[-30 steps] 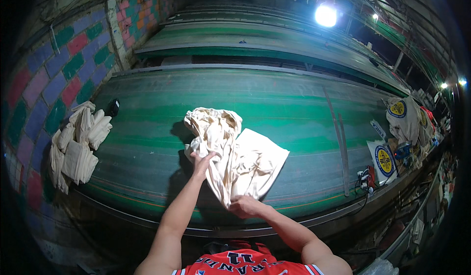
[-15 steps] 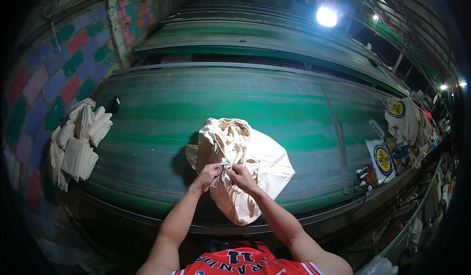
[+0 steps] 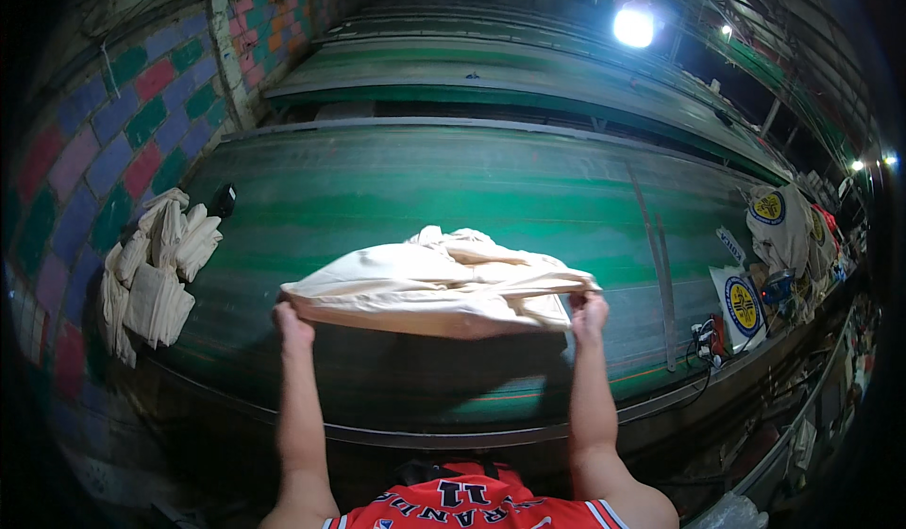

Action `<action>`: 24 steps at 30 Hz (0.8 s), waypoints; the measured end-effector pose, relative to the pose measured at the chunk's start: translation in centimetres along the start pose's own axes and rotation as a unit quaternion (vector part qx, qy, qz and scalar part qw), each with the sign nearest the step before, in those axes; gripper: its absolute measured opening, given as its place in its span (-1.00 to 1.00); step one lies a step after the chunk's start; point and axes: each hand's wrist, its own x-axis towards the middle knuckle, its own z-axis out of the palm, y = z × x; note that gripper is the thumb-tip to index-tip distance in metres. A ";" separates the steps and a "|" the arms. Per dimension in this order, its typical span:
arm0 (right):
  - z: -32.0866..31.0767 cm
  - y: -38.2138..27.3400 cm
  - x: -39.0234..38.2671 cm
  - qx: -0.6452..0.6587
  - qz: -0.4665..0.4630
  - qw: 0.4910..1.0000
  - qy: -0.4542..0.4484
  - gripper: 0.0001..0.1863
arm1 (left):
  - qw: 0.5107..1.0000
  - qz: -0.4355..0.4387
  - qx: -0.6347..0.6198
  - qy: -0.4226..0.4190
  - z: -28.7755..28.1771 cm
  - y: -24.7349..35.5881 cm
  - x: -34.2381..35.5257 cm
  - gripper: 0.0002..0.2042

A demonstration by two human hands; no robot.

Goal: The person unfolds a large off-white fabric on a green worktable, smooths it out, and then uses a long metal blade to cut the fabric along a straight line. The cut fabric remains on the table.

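Observation:
A cream cotton cloth [image 3: 406,293] is stretched wide above the green table [image 3: 311,180], its shadow falling on the tabletop below. My left hand [image 3: 294,326] grips its left corner with closed fingers. At the opposite end, my right hand [image 3: 588,316] is closed on the right corner. The near edge runs fairly straight between both hands, while the far part is bunched in folds. Whether it is a bag or a plain piece, I cannot tell.
Folded cream cloths [image 3: 160,274] are piled at the table's left end, beside a small black object [image 3: 224,201]. On the right lie a printed cloth with a round blue and yellow emblem [image 3: 742,306], a red device with cables [image 3: 710,338] and more printed cloth [image 3: 779,218].
My hands were close together on the bunched cloth. They have moved far apart, left and right, spreading it out and lifting its near edge off the table.

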 end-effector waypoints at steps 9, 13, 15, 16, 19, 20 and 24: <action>-6.9 -0.4 0.6 -0.659 -0.318 0.676 0.087 -0.57 | 0.649 0.356 0.668 0.083 2.3 -1.3 -3.5 -0.55; -2.8 3.6 -5.6 -0.576 -0.370 0.681 -0.258 -0.41 | 0.653 0.312 0.649 -0.233 6.6 -8.3 -8.6 -0.23; -1.6 6.1 -8.2 -0.689 -0.309 0.584 -0.298 -0.22 | 0.620 0.136 0.716 -0.291 7.4 -12.1 -11.2 0.00; -1.4 7.0 -8.5 -0.742 -0.194 0.564 -0.306 -0.31 | 0.567 0.060 0.769 -0.290 7.5 -13.4 -11.7 0.11; -1.6 8.1 -7.0 -0.724 -0.147 0.590 -0.327 -0.53 | 0.558 0.004 0.742 -0.373 6.3 -14.9 -10.7 -0.01; -2.0 7.6 -5.9 -0.729 -0.146 0.586 -0.323 -0.58 | 0.579 0.027 0.725 -0.372 6.0 -14.9 -9.8 -0.30; -3.0 1.3 -1.1 -0.615 -0.135 0.743 -0.226 -0.77 | 0.777 0.017 0.555 -0.297 5.4 -11.0 -4.4 -0.76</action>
